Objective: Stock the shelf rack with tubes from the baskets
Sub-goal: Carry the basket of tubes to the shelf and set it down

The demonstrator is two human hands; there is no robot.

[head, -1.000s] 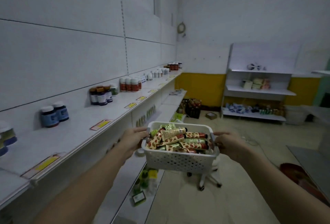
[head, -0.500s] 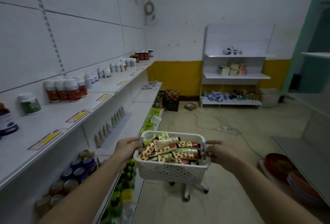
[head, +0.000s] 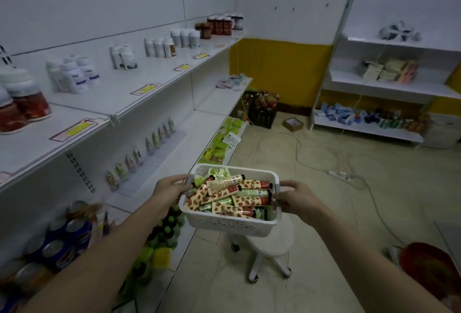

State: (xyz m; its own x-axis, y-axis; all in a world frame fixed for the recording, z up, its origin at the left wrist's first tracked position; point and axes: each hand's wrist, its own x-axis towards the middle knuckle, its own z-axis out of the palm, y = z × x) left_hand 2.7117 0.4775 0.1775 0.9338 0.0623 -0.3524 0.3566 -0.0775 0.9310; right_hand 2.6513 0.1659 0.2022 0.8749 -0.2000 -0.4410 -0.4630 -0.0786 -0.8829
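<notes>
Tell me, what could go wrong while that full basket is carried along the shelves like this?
The tubes are heaped up to the rim of the basket, so a tilt might spill some. The left hand and right hand both grip it, leaving none free to catch anything. The stool stands right below and a cable crosses the floor; either could trip the person.

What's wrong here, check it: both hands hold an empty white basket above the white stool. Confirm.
Not empty. The head view shows the white basket full of tubes. The left hand and right hand do grip its ends above the white stool.
</notes>
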